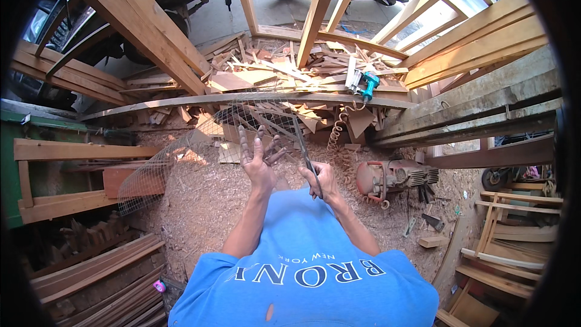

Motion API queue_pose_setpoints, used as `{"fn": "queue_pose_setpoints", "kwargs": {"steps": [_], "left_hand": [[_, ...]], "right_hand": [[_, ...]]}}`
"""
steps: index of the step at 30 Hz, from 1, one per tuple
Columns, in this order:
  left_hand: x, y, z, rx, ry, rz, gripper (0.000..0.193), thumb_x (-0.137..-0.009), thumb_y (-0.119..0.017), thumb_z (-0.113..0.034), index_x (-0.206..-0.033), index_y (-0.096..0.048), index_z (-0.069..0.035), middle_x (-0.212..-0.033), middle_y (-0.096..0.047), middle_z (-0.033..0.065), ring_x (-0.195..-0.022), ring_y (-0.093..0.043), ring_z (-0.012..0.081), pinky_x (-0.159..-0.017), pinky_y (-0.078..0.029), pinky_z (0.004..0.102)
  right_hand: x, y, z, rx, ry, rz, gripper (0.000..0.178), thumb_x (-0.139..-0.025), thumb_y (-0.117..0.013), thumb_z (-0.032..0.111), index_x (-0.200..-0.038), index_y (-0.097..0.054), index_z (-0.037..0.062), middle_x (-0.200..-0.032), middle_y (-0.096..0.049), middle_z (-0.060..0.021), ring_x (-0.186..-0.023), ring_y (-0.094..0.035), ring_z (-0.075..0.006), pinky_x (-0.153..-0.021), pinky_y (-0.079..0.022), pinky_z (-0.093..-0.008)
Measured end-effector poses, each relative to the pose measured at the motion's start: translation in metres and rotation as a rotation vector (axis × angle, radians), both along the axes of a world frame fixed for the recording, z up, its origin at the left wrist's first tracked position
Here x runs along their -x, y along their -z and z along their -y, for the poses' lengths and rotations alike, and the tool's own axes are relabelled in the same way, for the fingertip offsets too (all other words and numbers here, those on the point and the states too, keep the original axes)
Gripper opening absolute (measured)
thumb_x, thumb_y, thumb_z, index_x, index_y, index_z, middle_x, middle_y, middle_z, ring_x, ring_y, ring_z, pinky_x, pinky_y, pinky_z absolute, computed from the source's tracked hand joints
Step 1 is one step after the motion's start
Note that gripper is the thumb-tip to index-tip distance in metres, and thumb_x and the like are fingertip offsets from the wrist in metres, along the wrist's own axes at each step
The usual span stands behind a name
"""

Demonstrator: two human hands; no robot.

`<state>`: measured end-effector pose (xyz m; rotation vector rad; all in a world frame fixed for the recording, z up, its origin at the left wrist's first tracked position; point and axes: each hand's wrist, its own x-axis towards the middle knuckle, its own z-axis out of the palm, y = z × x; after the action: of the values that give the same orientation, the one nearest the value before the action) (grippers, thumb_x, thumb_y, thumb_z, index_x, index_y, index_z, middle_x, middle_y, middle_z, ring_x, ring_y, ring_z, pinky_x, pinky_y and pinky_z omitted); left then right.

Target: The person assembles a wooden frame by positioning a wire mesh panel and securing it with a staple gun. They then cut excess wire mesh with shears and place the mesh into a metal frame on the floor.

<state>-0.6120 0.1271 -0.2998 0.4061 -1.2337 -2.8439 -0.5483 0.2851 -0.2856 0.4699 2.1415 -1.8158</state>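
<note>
My left hand (259, 163) is raised with its palm up and its fingers spread, dirty at the tips. It holds nothing. In front of it lies a curling sheet of wire mesh (145, 177), which runs from the left toward the wooden rail. My right hand (319, 180) is closed around the near end of a long, thin, dark metal tool (304, 150). The tool points up and away, slightly left, and its far end overlaps the mesh in view. Its exact kind is not clear.
Wood offcuts (260, 75) lie heaped beyond a long rail (242, 98). A teal nail gun (368, 86) rests there, with a coiled hose (334, 136). At right is a red compressor (387, 178). Timber frames (157, 30) stand around; stacked boards (100, 260) lie at lower left.
</note>
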Motion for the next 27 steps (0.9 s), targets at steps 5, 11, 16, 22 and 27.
{"fn": "queue_pose_setpoints", "kwargs": {"steps": [5, 11, 16, 22, 27], "left_hand": [[-0.004, 0.003, 0.005, 0.015, 0.077, 0.058, 0.06, -0.101, -0.047, -0.014, -0.153, -0.018, -0.024, -0.134, -0.053, 0.0168, -0.099, -0.069, 0.0302, -0.065, -0.065, 0.0414], [-0.007, 0.003, 0.003, 0.019, 0.055, 0.035, 0.06, -0.101, -0.048, -0.015, -0.153, -0.018, -0.023, -0.134, -0.053, 0.0167, -0.099, -0.068, 0.0293, -0.065, -0.065, 0.0399], [-0.008, 0.003, -0.002, -0.004, 0.029, 0.035, 0.06, -0.101, -0.049, -0.016, -0.153, -0.018, -0.023, -0.135, -0.051, 0.0164, -0.099, -0.069, 0.029, -0.065, -0.065, 0.0413], [-0.009, 0.005, 0.0, -0.032, 0.024, 0.062, 0.059, -0.101, -0.048, -0.015, -0.152, -0.019, -0.023, -0.135, -0.051, 0.0167, -0.098, -0.069, 0.0292, -0.065, -0.065, 0.0431], [-0.009, 0.007, -0.001, -0.04, 0.033, 0.07, 0.059, -0.101, -0.048, -0.016, -0.152, -0.019, -0.023, -0.135, -0.051, 0.0163, -0.098, -0.069, 0.0295, -0.065, -0.065, 0.0429]], "right_hand": [[0.0, -0.004, -0.002, 0.058, -0.027, 0.027, 0.043, -0.088, -0.063, 0.041, -0.07, -0.054, 0.0034, -0.05, -0.05, -0.0028, -0.041, -0.053, -0.0106, -0.038, -0.041, -0.0255], [-0.001, -0.002, -0.002, 0.101, -0.01, 0.071, 0.042, -0.088, -0.062, 0.04, -0.068, -0.052, 0.0055, -0.05, -0.05, -0.0024, -0.041, -0.051, -0.0099, -0.037, -0.04, -0.0246], [-0.001, 0.004, -0.002, 0.082, 0.017, 0.022, 0.04, -0.086, -0.063, 0.038, -0.074, -0.062, 0.0003, -0.049, -0.052, -0.0043, -0.039, -0.052, -0.0112, -0.036, -0.04, -0.0266], [-0.002, 0.013, -0.007, 0.028, -0.008, 0.006, 0.037, -0.087, -0.064, 0.034, -0.07, -0.06, 0.0011, -0.049, -0.052, -0.004, -0.039, -0.052, -0.0109, -0.037, -0.04, -0.0275], [-0.004, 0.018, -0.002, -0.012, 0.015, -0.062, 0.041, -0.087, -0.065, 0.037, -0.065, -0.054, 0.0041, -0.048, -0.049, -0.0027, -0.038, -0.052, -0.0108, -0.034, -0.041, -0.0257]]}}
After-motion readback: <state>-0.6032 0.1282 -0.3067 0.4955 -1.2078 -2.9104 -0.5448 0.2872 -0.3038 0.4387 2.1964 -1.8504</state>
